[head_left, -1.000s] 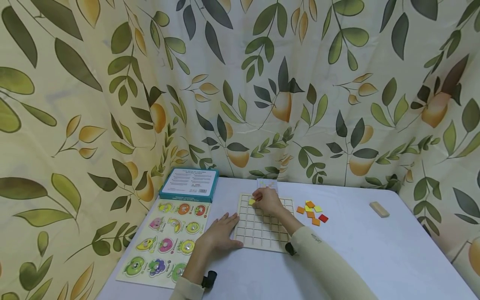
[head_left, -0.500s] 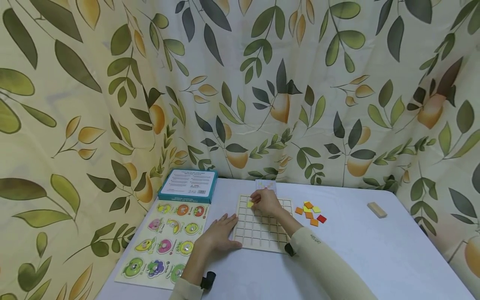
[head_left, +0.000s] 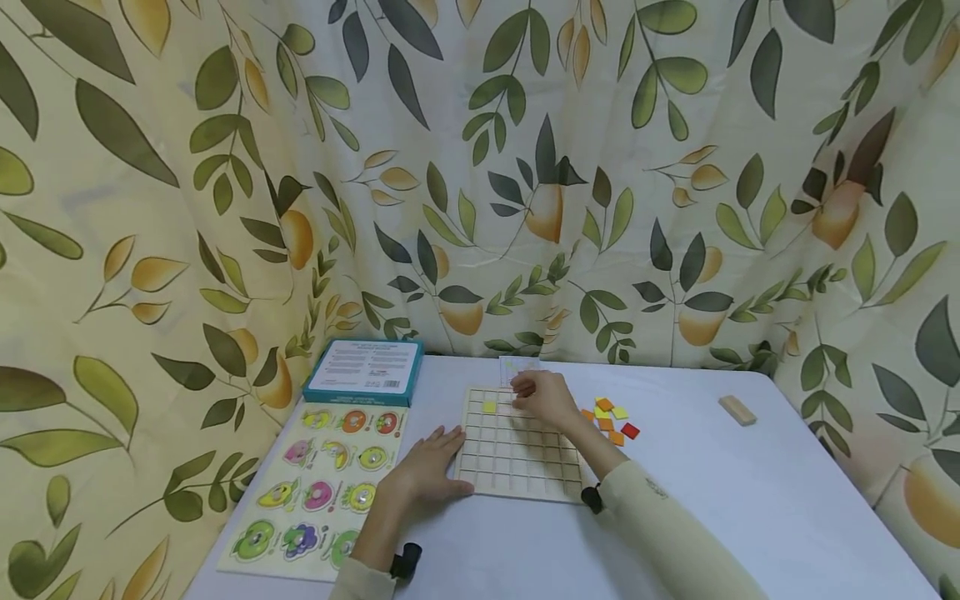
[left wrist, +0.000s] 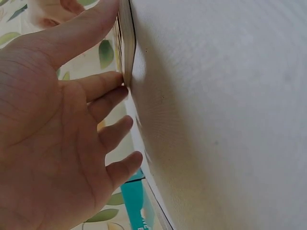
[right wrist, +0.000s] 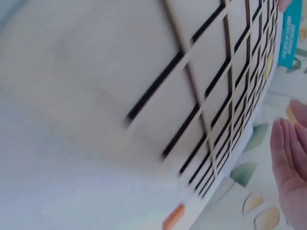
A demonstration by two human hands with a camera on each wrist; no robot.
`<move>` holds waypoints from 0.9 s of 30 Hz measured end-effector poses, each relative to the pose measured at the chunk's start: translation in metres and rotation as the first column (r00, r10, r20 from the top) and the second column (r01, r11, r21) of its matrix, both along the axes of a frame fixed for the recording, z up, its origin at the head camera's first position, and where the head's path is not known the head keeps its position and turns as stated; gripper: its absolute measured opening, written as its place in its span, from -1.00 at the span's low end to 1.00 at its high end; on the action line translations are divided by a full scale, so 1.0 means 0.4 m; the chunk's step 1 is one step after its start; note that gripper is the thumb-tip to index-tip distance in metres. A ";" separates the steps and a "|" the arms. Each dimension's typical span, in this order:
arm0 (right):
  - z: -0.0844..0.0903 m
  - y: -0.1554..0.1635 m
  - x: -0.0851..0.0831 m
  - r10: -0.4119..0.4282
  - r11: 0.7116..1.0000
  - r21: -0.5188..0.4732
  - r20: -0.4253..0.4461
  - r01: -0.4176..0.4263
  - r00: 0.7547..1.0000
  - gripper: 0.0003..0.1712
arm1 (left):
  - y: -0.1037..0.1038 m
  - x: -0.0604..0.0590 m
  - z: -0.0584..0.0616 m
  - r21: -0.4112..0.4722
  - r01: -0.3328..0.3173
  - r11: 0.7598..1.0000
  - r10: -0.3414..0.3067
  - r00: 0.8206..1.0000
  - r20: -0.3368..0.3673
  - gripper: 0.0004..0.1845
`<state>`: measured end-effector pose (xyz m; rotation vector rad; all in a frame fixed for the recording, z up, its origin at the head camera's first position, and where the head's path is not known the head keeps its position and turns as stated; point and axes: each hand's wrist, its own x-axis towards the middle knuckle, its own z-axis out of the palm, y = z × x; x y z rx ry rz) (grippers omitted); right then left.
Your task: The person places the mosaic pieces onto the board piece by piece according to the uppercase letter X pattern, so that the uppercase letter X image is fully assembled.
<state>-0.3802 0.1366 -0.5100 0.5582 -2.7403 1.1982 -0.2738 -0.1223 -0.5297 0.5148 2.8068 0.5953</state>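
A pale wooden grid board lies on the white table, with a square yellow tile in a cell near its far left corner. My left hand rests along the board's left edge; its fingers are spread, and in the left wrist view the fingertips meet the board's side. Above the far part of the board is my right hand, to the right of the yellow tile. Its fingers are loosely bent, and nothing shows between them.
Loose orange tiles, yellow ones and a red tile lie right of the board. Behind it is a small printed card. At left sit a fruit puzzle board and a teal box. A wooden block lies far right.
My right hand has let go of the yellow tile and moved right, leaving the tile in its cell. My left hand stays at the board's edge. The head view has shifted slightly.
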 end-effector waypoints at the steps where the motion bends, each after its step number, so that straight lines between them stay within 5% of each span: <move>1: 0.003 0.012 0.006 -0.010 1.000 0.003 -0.011 0.010 1.000 -0.68 | 0.001 0.001 0.000 0.003 0.005 1.000 -0.005 1.000 0.001 0.00; 15: 0.031 0.186 0.059 -0.170 0.985 0.029 -0.063 0.173 0.983 -0.66 | 0.003 0.012 0.007 0.034 0.008 0.999 -0.008 1.000 0.005 -0.03; 27: 0.001 0.308 0.080 -0.396 0.909 0.137 -0.003 0.393 0.918 -0.64 | 0.002 0.015 0.001 0.025 0.018 1.000 -0.018 1.000 0.000 0.00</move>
